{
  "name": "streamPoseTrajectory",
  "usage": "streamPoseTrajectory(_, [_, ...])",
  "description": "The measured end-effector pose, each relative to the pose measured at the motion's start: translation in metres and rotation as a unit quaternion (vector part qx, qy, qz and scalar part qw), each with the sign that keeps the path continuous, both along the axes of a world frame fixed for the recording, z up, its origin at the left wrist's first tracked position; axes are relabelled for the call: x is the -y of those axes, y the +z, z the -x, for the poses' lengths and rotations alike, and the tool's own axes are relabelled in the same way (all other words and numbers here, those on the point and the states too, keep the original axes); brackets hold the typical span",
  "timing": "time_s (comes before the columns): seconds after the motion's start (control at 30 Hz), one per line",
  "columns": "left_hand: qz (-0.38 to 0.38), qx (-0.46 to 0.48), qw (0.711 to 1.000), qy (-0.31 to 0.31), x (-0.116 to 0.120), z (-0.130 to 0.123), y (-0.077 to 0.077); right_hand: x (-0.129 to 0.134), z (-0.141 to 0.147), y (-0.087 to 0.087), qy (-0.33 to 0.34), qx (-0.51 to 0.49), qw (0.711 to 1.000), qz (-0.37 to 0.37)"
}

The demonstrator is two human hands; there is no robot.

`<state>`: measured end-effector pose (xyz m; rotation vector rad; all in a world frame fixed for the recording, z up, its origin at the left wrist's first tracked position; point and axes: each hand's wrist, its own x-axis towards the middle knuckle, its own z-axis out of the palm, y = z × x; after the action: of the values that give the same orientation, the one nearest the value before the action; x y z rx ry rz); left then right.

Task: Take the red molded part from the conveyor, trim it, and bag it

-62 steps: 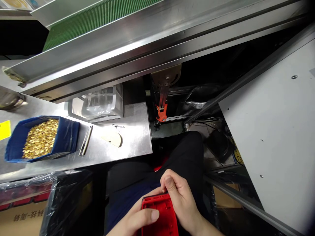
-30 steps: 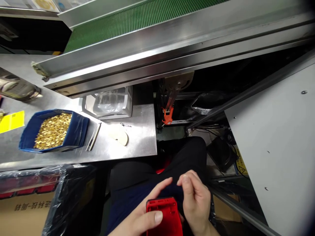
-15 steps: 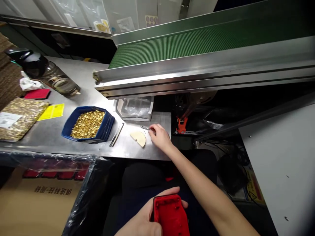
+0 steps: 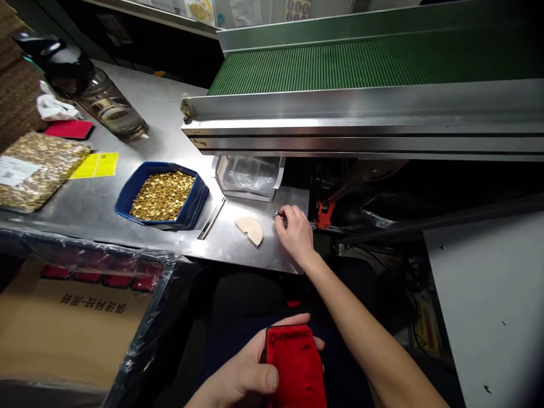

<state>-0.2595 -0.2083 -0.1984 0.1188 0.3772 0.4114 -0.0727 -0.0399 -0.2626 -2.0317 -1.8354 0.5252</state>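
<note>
Down near my lap, my left hand (image 4: 255, 368) is wrapped round a red plastic shell (image 4: 296, 365) with a dark outer edge, its hollow inner side and small posts facing up. My right hand (image 4: 294, 229) rests at the right end of the metal table, fingers curled on a small shiny metal tool (image 4: 278, 215); its exact kind is mostly hidden by the fingers. Just left of that hand lies a cream half-round piece (image 4: 250, 230) with a small notch in its straight edge. A slim cutter knife (image 4: 211, 219) lies further left.
A blue bin (image 4: 199, 198) of small gold-coloured parts stands on the table (image 4: 165, 133), with a clear-lined tray (image 4: 250, 195) beneath the green conveyor (image 4: 323, 65). Left are a bottle (image 4: 114, 107) and a bag of gold parts (image 4: 46, 153). A plastic-lined carton (image 4: 80, 334) holds red pieces.
The view has shifted. My right hand has slid a little right, away from the half-round piece, and the small metal tool has moved with it. My left hand still holds the red shell.
</note>
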Motion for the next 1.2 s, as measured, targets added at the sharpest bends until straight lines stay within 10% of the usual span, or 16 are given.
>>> streamPoseTrajectory(0.27, [0.017, 0.0, 0.999, -0.03, -0.006, -0.008, 0.001, 0.056, -0.027, -0.011, -0.05, -0.106, 0.993, 0.019])
streamPoseTrajectory(0.67, [-0.027, -0.09, 0.994, -0.053, -0.006, -0.03, 0.01, 0.179, -0.064, 0.102, -0.123, -0.442, 0.871, 0.175])
streamPoseTrajectory(0.9, [-0.054, -0.055, 0.995, -0.057, -0.017, -0.052, 0.028, 0.202, -0.052, 0.124, -0.021, -0.312, 0.934, 0.17])
streamPoseTrajectory(1.2, [-0.059, -0.068, 0.995, -0.054, 0.0, -0.045, 0.011, 0.206, -0.045, 0.118, 0.087, -0.227, 0.968, 0.057])
